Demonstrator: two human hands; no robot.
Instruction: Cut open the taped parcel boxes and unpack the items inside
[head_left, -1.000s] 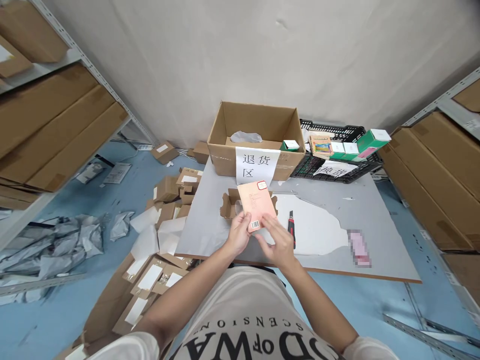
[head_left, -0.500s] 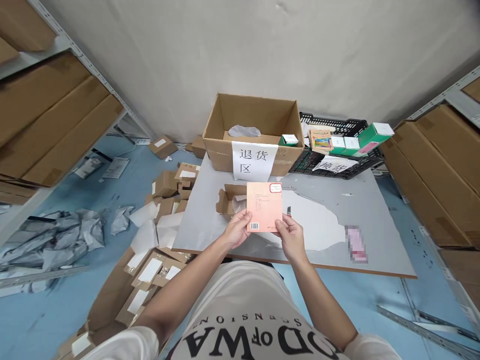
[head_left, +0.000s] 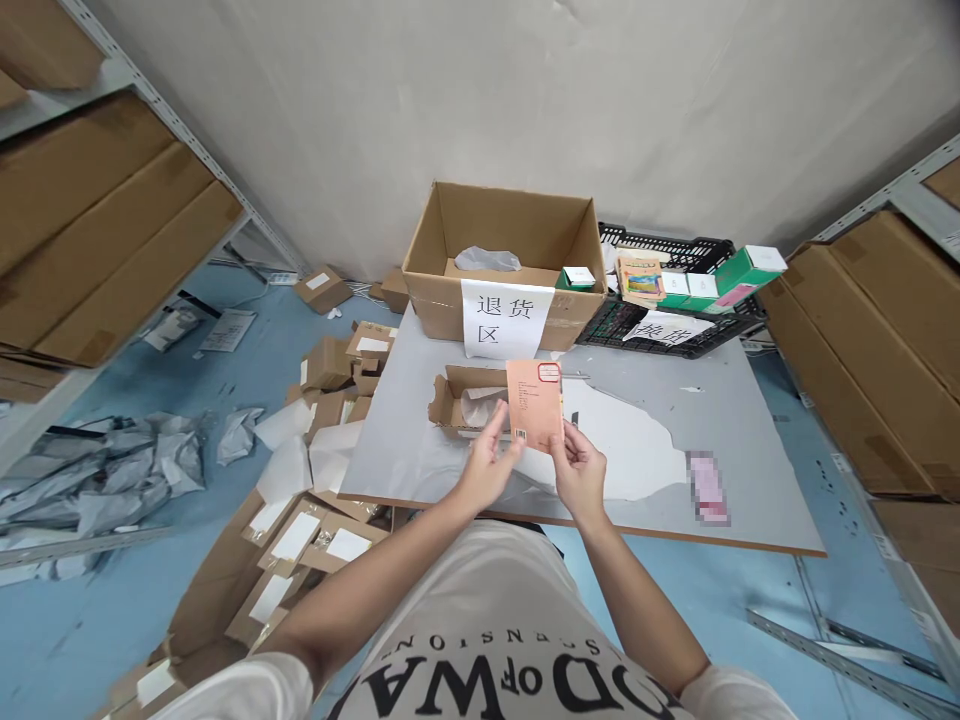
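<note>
I am holding a thin pink booklet (head_left: 534, 404) up above the worktop (head_left: 735, 420), upright and turned a little edge-on to the camera, with its barcode at the lower corner and a small red-edged sticker at the top. My right hand (head_left: 579, 472) pinches the booklet's lower right edge between thumb and fingers; that grip is closed on it. My left hand (head_left: 489, 462) is at the lower left corner by the barcode, fingers spread and partly open; I cannot tell whether it is touching the booklet or just clear of it.

Relative to the booklet: directly behind and just below it lies a small opened carton (head_left: 459, 396) with crumpled paper inside. Farther behind stands a big cardboard box (head_left: 504, 262) with a paper sign on its front. Behind and to the right is a black crate (head_left: 670, 300) holding small green and white boxes. Well to the right and lower, a small pink item (head_left: 705, 487) lies on the worktop, blurred out.

Judgement: the step in hand looks like inspection of the booklet taken from the opened carton. A next move would call for a firm two-handed hold to turn it without bending the cover.
</note>
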